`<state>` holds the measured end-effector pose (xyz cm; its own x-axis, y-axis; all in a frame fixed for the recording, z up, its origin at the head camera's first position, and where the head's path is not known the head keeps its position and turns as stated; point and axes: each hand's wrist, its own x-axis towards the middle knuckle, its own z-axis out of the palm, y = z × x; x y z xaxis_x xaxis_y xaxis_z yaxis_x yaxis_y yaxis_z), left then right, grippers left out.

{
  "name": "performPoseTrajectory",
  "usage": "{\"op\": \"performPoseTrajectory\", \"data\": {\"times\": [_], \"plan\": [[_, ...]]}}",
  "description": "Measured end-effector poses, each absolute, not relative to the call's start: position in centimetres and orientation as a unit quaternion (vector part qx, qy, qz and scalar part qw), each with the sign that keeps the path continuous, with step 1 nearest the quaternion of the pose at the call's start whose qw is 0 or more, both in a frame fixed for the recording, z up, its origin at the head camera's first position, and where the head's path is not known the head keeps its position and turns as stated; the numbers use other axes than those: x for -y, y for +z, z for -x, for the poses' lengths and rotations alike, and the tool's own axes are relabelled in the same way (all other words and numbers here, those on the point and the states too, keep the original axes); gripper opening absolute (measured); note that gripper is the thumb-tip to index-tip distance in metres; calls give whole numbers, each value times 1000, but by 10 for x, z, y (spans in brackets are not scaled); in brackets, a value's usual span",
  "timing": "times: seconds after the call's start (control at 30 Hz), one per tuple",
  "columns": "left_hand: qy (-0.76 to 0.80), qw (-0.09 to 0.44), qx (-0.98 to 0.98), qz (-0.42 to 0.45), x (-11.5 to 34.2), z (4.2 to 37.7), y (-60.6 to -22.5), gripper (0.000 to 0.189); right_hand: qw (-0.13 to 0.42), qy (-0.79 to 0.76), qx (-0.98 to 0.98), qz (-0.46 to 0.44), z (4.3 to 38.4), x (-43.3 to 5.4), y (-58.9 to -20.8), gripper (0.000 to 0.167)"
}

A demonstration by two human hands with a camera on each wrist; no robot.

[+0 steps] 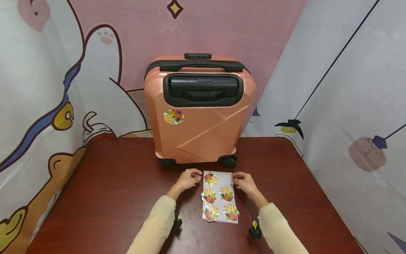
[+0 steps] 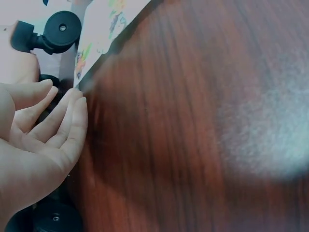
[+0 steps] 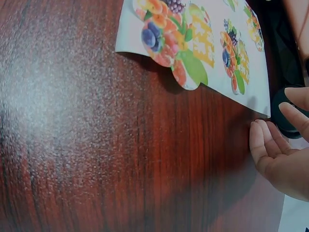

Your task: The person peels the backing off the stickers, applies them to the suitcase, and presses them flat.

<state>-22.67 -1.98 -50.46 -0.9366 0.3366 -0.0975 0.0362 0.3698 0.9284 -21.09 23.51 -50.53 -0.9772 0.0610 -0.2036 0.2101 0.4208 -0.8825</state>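
A white sheet of fruit stickers (image 1: pixel 219 197) lies on the table before the suitcase, its upper right spot bare and several round stickers still on it. My left hand (image 1: pixel 189 179) rests beside the sheet's upper left edge; in the left wrist view its loosely bent fingers (image 2: pixel 72 121) come right up to the corner, thumb apart from them. On the other side, my right hand (image 1: pixel 244 181) has its fingertips at the upper right corner. The right wrist view shows that thumb and the fingers (image 3: pixel 263 145) spread apart with nothing between them.
An orange suitcase (image 1: pixel 206 130) with black handles and wheels stands upright at the back of the dark red wooden table (image 1: pixel 111 197). One round fruit sticker (image 1: pixel 173 116) is on its upper left front. Patterned cloth (image 1: pixel 342 88) hangs behind and along the sides.
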Motion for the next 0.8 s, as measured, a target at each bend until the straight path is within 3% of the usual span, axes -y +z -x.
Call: {"op": "performPoseTrajectory", "data": {"times": [0.8], "plan": [[558,141,-809,-119,9,223,-515,29,65,-544,-834,-68,209,-234,-507,23]]}}
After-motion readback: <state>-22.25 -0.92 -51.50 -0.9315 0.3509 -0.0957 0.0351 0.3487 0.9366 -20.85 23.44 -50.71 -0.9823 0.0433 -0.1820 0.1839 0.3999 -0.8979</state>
